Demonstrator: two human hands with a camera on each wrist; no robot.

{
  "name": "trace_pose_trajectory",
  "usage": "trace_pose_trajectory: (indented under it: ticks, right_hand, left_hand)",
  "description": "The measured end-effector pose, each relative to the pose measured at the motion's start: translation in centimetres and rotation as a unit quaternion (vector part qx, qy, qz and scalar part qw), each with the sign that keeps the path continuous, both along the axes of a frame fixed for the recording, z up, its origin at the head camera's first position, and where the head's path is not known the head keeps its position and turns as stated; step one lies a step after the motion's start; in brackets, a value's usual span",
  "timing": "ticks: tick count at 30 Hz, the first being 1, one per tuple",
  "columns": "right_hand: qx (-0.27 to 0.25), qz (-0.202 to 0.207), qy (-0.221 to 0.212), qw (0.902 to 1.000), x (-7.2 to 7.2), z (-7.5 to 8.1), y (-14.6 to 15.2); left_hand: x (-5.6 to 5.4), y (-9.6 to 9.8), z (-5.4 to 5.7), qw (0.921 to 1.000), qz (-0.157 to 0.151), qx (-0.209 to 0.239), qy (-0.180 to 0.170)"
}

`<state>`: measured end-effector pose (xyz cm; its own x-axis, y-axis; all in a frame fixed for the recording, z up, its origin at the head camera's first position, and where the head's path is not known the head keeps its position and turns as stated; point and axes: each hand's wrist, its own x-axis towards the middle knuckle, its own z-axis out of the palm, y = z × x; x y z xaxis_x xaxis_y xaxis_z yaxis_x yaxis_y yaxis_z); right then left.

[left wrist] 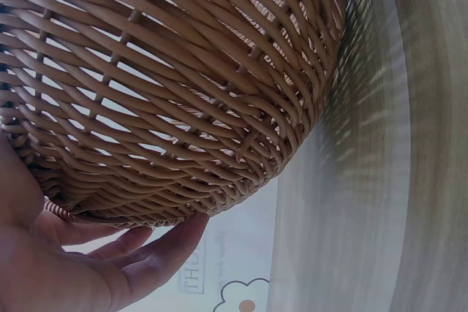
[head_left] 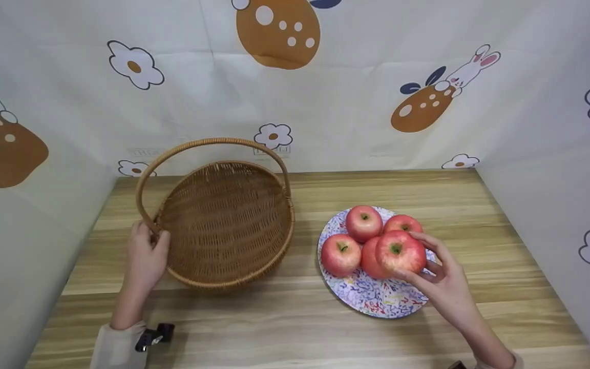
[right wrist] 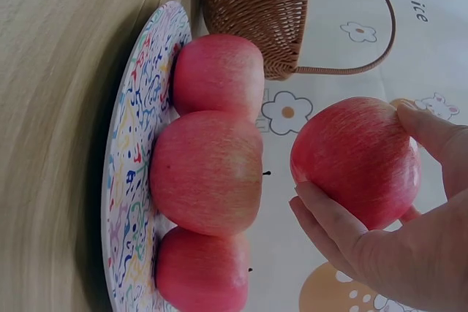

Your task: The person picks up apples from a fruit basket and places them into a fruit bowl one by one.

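My right hand [head_left: 446, 287] grips a red apple [head_left: 401, 251] between thumb and fingers. In the right wrist view this apple [right wrist: 356, 162] is raised above the others. Below it, several more apples [head_left: 341, 255] sit on a round plate [head_left: 382, 303] with a blue, red and white pattern. On the left, my left hand [head_left: 149, 253] holds the rim of a woven wicker basket [head_left: 226, 225] at the foot of its arched handle. The left wrist view shows the fingers [left wrist: 172, 250] against the basket's woven side [left wrist: 183, 100]. No fruit shows inside the basket.
Basket and plate stand apart on a wood-grain table [head_left: 285, 328]. Behind and on both sides rises a pale cloth [head_left: 336, 102] printed with flowers and rabbits. The basket's tall handle [head_left: 218, 140] arches over its opening.
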<state>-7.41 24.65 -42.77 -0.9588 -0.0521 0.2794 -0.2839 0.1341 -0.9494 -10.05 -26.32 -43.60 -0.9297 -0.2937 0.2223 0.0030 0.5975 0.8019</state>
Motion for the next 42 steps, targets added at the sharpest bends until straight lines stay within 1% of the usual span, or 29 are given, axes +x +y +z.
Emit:
trace_pose_trajectory:
  ticks: [9,20,26,30,38,42]
  right_hand:
    - [0.001,-0.009,-0.003,1.0000,0.1,-0.3,0.7]
    - [0.026,-0.043,-0.026,0.9984,0.4,-0.8,1.4]
    - [0.017,-0.048,-0.038,0.9980,0.5,-1.1,1.8]
    - [0.020,-0.055,-0.048,0.9971,0.6,-1.3,2.2]
    - [0.025,-0.067,-0.048,0.9963,0.7,-1.7,2.8]
    - [0.033,-0.075,-0.045,0.9956,0.7,-1.9,3.0]
  left_hand:
    - [0.0,0.0,-0.1,1.0000,0.001,0.003,0.007]
    - [0.0,0.0,-0.1,0.9999,0.004,0.001,0.015]
    - [-0.1,0.0,-0.2,0.9997,0.006,-0.004,0.025]
    - [-0.2,0.0,-0.2,0.9995,0.004,-0.003,0.032]
    - [0.0,-0.2,-0.3,0.9997,-0.015,0.007,0.018]
    - [0.0,-0.2,-0.3,0.9998,-0.012,0.006,0.014]
